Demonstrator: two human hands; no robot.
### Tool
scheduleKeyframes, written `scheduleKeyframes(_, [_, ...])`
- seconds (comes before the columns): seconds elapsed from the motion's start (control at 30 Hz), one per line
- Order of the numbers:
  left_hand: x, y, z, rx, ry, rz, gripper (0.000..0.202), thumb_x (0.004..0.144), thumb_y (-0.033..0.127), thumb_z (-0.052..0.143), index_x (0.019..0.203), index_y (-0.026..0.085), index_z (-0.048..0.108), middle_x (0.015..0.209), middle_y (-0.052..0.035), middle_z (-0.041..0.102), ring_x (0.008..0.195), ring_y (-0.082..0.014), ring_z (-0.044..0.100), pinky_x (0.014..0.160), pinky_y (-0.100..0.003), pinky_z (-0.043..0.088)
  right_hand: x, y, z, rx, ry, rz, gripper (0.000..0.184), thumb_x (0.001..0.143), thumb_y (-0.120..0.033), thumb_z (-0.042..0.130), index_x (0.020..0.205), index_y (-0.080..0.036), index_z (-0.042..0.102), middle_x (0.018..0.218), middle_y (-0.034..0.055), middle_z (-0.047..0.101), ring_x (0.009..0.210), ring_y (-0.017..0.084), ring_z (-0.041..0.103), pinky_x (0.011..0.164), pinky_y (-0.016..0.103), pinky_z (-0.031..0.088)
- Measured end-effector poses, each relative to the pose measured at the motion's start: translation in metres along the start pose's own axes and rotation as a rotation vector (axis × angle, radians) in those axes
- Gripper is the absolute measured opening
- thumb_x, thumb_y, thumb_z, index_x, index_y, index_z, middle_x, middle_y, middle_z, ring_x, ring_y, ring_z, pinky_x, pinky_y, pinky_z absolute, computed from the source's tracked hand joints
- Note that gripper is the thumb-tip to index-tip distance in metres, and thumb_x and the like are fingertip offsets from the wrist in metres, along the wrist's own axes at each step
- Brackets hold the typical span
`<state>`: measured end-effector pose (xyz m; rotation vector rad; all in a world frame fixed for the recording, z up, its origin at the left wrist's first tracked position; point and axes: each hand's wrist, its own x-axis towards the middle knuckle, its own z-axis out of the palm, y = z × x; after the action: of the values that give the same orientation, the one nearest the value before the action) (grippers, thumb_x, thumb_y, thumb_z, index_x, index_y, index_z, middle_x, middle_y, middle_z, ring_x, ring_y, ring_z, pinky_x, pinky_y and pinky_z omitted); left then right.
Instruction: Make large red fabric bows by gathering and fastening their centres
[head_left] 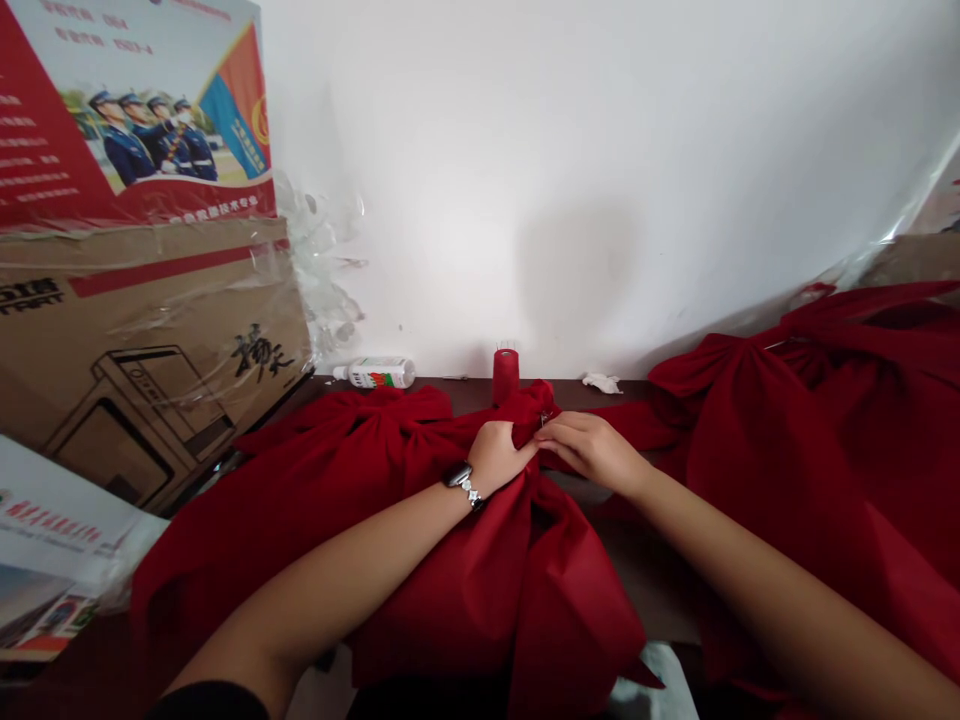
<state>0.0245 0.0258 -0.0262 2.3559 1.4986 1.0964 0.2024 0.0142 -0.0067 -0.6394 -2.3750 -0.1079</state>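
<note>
A large bow of deep red non-woven cloth (465, 580) lies gathered on the dark table, pinched into a knot (534, 412) at its far end. My left hand (499, 457), with a silver-link wristwatch (465, 485), grips folds just left of the knot. Facing it, my right hand (592, 450) presses its fingertips against the same gathered cloth. A small metal pin (543, 419) seems to glint between the two hands. The underside of the knot is hidden by my fingers.
A red cylindrical spool (505, 376) with pins in its top stands behind the knot, near a white bottle (377, 373) and crumpled white tissue (601, 382). Another red cloth bundle (814, 430) fills the right. A cardboard box (142, 350) and poster (135, 100) lean left against the white wall (600, 170).
</note>
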Motion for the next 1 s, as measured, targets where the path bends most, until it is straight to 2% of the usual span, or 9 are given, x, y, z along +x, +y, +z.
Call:
scheduleKeyframes(0.3, [-0.0017,0.003,-0.0005,0.102,-0.014,0.001,0.028,0.075,0.04,0.061,0.087,0.015,0.063,0.08,-0.0099,0.07,0.075,-0.0225,0.065,0.064,-0.028,0.046,0.0039,-0.0074,-0.0013,-0.127,0.018,-0.038,0.024,0.094,-0.024,0.039,0.088,-0.014,0.06,0.078,0.0087,0.063,0.071,0.018,0.055,0.065,0.029,0.045])
scheduleKeyframes(0.43, [-0.0019,0.0044,-0.0016,0.128,-0.027,-0.022,0.031,0.075,0.043,0.06,0.085,0.014,0.064,0.078,-0.0111,0.069,0.074,-0.0235,0.065,0.063,-0.028,0.046,0.0045,-0.0086,-0.0034,-0.136,-0.004,-0.042,0.024,0.094,-0.023,0.038,0.087,-0.014,0.06,0.077,0.0082,0.062,0.07,0.018,0.054,0.064,0.028,0.044])
scheduleKeyframes(0.87, [-0.0015,0.0028,-0.0002,0.085,-0.016,0.001,0.03,0.074,0.038,0.062,0.09,0.014,0.063,0.083,-0.0108,0.07,0.077,-0.0236,0.065,0.066,-0.03,0.047,0.0048,-0.0081,-0.0004,-0.305,-0.102,-0.071,0.021,0.093,-0.017,0.041,0.084,-0.013,0.06,0.077,0.0074,0.06,0.071,0.019,0.051,0.065,0.029,0.042])
scheduleKeyframes(1.0, [-0.0017,0.004,-0.0008,0.082,-0.02,-0.048,0.028,0.073,0.038,0.063,0.085,0.013,0.064,0.078,-0.0106,0.069,0.073,-0.0229,0.065,0.064,-0.029,0.047,0.0045,-0.007,-0.0014,-0.25,-0.086,-0.055,0.022,0.093,-0.021,0.04,0.088,-0.014,0.061,0.08,0.0086,0.061,0.073,0.02,0.053,0.067,0.031,0.044])
